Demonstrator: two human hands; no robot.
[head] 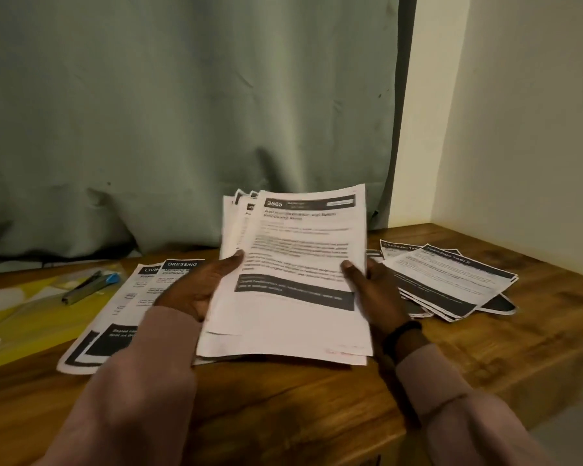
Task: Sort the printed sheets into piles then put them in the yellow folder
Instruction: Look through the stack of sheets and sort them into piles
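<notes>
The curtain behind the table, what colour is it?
The curtain is a dull grey-green, plain with no pattern; the head view shows it.

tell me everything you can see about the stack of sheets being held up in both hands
The held stack is several white printed sheets, fanned slightly at the top so the corners of those behind show. The front sheet has a dark header reading 3565, blurred body text and a dark band lower down. It is tilted up over the wooden table, its lower edge near the surface. The left hand and right hand grip its sides, thumbs on the front.
</notes>
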